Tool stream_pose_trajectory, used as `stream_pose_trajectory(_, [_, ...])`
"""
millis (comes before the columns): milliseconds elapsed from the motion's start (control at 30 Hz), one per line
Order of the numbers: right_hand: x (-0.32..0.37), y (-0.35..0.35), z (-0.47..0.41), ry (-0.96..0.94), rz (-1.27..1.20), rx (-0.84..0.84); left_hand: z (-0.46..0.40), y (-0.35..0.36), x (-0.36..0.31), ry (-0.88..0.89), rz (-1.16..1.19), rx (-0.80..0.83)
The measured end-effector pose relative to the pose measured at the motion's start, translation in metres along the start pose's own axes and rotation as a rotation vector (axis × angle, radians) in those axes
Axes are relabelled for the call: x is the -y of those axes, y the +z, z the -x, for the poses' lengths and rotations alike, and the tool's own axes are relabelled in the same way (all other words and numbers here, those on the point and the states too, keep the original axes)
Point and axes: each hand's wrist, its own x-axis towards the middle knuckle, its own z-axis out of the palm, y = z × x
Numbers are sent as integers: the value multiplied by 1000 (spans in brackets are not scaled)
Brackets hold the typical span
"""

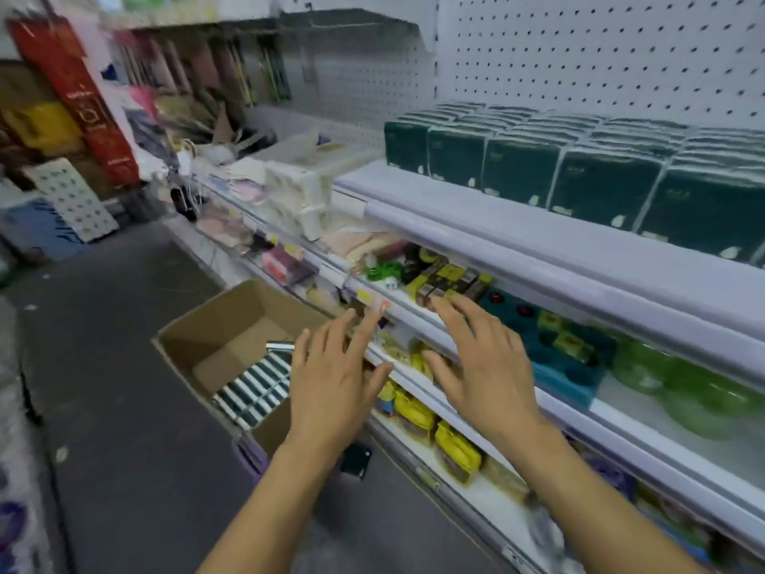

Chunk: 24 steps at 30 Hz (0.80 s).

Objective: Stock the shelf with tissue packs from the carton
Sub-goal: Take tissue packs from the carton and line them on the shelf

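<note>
Right now, in the head view, the left hand (pixel 331 379) and the right hand (pixel 482 368) are both hovering with fingers spread and holding nothing, between the open brown cardboard carton (pixel 215 337) on the floor and the white metal shelf (pixel 476 225), where a row of dark green plastic-wrapped tissue packs (pixel 579 176) is already standing. More packs (pixel 256 387) are lying on edge in the carton's near corner. They are probably light, soft and slippery in their film, so squeezing several together by the outer broad faces looks safest.

bright, even light; motion-blurred edges
</note>
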Motion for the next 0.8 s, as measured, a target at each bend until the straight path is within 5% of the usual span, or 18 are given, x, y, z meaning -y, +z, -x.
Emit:
stream_pose_trajectory(367, [126,168,-83,-34,-77,284,-2,35,221,-192,-44,163])
stream_pose_trajectory(800, [149,352,-180,-78,-164,595,-43,153,351,-548,158,464])
